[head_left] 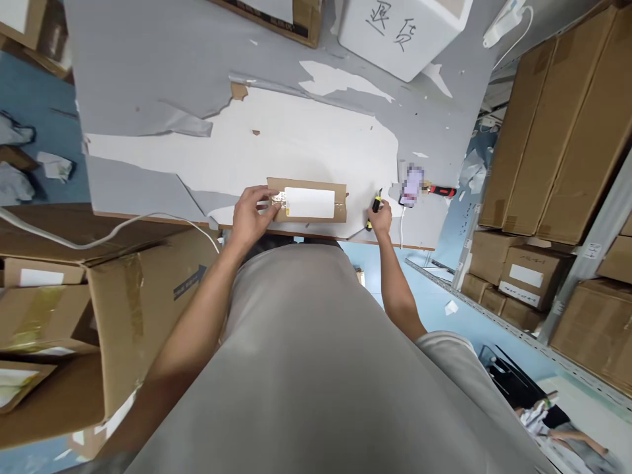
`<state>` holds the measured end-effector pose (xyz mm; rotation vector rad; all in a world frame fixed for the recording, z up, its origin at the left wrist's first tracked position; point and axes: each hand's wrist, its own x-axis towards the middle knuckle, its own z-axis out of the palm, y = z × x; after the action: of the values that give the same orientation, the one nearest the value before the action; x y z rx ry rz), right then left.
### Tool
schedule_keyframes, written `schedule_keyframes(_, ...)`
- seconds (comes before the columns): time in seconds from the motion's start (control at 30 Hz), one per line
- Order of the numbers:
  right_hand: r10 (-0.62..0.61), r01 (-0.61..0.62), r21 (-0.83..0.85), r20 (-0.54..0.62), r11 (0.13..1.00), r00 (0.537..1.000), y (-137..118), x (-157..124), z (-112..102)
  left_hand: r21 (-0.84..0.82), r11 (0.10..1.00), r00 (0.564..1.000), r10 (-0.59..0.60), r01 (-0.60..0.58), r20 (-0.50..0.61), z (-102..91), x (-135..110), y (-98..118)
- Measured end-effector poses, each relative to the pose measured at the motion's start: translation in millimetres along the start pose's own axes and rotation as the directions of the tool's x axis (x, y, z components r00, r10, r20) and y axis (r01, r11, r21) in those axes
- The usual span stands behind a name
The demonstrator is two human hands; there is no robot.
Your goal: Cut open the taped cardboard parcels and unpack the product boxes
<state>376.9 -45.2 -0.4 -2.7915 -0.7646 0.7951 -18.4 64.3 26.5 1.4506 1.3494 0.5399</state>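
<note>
Steadying the carton [310,203] on the table [320,141] near the frame's centre, the left hand [251,214] loosely grips its left end. Right of centre, the right hand [381,218] clasps a utility knife [376,203]; shallow strokes clear of the left hand seem best.

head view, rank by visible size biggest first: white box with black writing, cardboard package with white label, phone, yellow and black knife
1. White box, cut off by the frame
2. Cardboard package
3. Phone
4. Knife, partly covered by the right hand, so full size is unsure
</note>
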Motion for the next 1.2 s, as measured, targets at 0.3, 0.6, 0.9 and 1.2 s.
schedule_keyframes(0.3,-0.43,0.368,0.329,0.135,0.869,0.893,-68,-60,-33,-0.133,0.991,0.996,0.011,0.002,0.093,2.6,11,-32)
schedule_keyframes(0.6,-0.653,0.855,-0.212,0.567,0.473,0.501,-169,-130,-20,-0.257,0.965,0.987,0.089,-0.052,0.133,10.8,19,-51)
schedule_keyframes(0.9,-0.598,0.855,-0.396,0.612,0.335,0.517,-189,-140,-13,-0.298,0.948,0.974,0.165,-0.113,0.155,19.8,31,-66)
schedule_keyframes(1.2,-0.569,0.833,-0.466,0.614,0.298,0.547,-195,-148,-8,-0.307,0.943,0.966,0.186,-0.125,0.177,22.0,31,-65)
